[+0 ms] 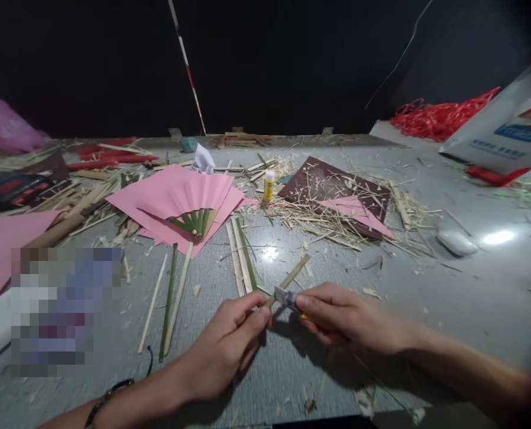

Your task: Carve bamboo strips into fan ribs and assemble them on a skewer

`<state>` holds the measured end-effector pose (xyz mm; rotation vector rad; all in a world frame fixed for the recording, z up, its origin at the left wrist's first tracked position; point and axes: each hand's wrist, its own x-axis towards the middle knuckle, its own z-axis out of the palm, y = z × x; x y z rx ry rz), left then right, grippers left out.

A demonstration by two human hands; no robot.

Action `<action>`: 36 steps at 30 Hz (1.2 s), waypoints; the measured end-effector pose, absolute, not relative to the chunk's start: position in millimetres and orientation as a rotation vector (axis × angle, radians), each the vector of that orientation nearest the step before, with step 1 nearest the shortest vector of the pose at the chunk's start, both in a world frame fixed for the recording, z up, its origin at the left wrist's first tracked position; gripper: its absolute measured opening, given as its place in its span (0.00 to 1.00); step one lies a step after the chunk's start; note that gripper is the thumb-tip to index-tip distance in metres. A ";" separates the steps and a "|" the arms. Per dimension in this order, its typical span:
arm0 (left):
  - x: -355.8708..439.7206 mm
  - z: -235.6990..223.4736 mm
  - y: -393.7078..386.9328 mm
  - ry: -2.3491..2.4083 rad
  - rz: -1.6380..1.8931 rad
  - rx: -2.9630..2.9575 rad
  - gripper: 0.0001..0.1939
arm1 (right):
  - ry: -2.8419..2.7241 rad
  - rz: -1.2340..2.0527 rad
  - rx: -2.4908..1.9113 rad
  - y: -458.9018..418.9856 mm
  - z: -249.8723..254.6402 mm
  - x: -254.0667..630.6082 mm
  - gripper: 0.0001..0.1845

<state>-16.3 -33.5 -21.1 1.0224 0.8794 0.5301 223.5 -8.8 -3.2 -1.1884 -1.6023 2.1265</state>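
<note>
In the head view, the left hand (227, 345) pinches the near end of a thin bamboo strip (290, 277) between thumb and curled fingertips, so the strip juts up and away over the grey table (448, 310), free for the blade to reach. The right hand (343, 319) is clenched around a small utility knife (287, 297) (its yellow handle barely shows under the fingers), the metal blade laid against the strip just beyond the left thumb; holding both so close together likely steadies the cut. Neither hand has a finger spread loose. Just beyond the hands lie more split bamboo slats (241, 259), and further left a half-made pink paper fan (180, 199) with green ribs. A glue stick (269, 186) stands upright near a dark red sheet (332, 187) strewn with shavings.
</note>
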 end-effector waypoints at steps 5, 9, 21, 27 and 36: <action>-20.2 -21.3 -34.3 0.885 0.542 1.138 0.20 | -1.103 1.463 -1.217 34.8 13.5 278.6 0.27; -23.8 -23.8 -29.5 0.835 0.557 1.153 0.20 | -0.999 1.294 -1.142 53.8 20.4 320.3 0.24; -13.6 -24.6 -31.0 0.809 0.553 1.063 0.16 | -1.689 2.032 -1.074 -2.5 0.3 230.1 0.31; -13.8 -24.5 -32.3 0.770 0.568 1.102 0.12 | -1.726 2.133 -1.097 -4.2 -9.6 223.8 0.34; -11.5 -30.3 -34.6 0.879 0.509 1.222 0.17 | -1.657 2.212 -1.092 -17.1 -9.8 220.1 0.34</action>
